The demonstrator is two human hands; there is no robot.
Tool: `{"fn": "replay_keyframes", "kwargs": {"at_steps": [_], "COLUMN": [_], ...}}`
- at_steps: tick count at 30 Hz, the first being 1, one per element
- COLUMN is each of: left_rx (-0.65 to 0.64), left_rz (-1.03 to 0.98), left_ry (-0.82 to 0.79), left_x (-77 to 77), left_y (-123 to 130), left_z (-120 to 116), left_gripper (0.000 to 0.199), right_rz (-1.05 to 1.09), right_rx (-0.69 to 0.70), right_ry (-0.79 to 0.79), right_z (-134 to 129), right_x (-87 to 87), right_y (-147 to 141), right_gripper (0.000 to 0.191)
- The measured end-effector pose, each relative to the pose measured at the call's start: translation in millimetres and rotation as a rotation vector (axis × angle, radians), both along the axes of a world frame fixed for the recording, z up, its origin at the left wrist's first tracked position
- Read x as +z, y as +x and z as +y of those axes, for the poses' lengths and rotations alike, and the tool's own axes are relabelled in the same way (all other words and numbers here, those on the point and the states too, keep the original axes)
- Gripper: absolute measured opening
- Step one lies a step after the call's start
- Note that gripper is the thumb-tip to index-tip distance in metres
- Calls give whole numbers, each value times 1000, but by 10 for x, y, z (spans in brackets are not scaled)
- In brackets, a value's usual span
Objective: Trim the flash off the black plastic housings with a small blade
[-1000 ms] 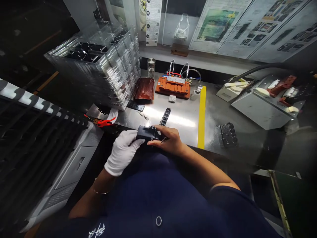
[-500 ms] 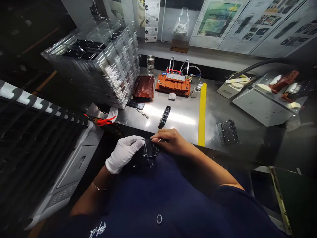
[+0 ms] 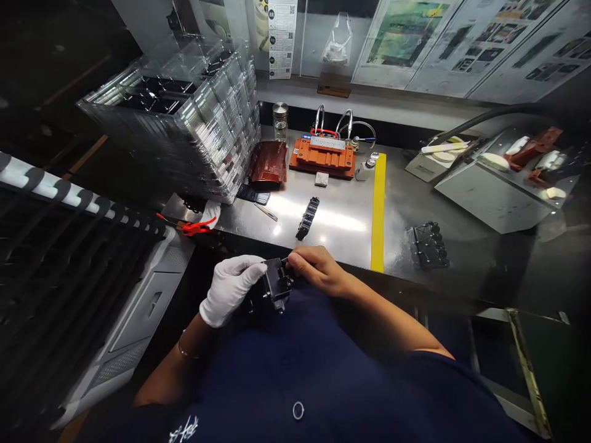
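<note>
My left hand [image 3: 233, 290], in a white glove, grips a black plastic part [image 3: 277, 282] by its left side, in front of my body. The part has a flat face and small pegs and lugs along its edges. At its upper right corner is my bare right hand [image 3: 318, 269], with thumb and forefinger pinched together. A thin pale sliver shows between those fingertips and the part; I cannot make out what it is. Beyond the hands, a ribbed black strip [image 3: 307, 218] lies on the metal bench [image 3: 344, 243].
Stacked clear trays [image 3: 217, 123] stand at the left. An orange fixture [image 3: 322, 159], a white block [image 3: 322, 179] and a small bottle [image 3: 364, 170] sit behind the strip. Tweezers [image 3: 266, 212] and red-handled cutters [image 3: 198, 227] lie left. Right of the yellow tape [image 3: 378, 215] is another black part [image 3: 429, 245].
My right hand has drawn slightly right, its fingers curling in from the part's top edge. The black part has turned a little and shows more of its face.
</note>
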State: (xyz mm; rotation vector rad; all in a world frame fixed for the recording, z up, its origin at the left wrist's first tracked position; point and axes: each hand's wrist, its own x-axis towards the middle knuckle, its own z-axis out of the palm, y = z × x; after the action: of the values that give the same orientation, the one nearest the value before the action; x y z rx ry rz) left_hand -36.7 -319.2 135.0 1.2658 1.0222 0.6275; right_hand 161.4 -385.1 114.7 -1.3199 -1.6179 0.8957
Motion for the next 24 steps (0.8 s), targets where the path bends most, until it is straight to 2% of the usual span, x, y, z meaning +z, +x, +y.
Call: {"fn": "replay_keyframes", "kwargs": {"at_steps": [2,7,15,18,21,24], "left_rx": [17,1,1,-2,-15,-11], "left_rz": [12,16,5,7,5,1], "left_ry": [28,54,52,85,129,148], "left_x": [-9,-24,-44,-48,-46,-41], "left_y": [-9,-14,2,9,10,16], "left_z": [-2,-9,-46,-64,-63,-46], "left_gripper": [41,39,35,32,28,26], "right_rz": [25,10,-3,13,24,9], "right_rx": [39,28,79,96,71,15], "right_ry": [36,61,10,-54,-82,-15], "right_z": [-25,-33,-45,-42,-43,-47], "right_x": [-2,-8,38,53,49,26], "right_y": [-20,-30,10,24,22,5], "right_gripper": [50,47,47,50,50,49]}}
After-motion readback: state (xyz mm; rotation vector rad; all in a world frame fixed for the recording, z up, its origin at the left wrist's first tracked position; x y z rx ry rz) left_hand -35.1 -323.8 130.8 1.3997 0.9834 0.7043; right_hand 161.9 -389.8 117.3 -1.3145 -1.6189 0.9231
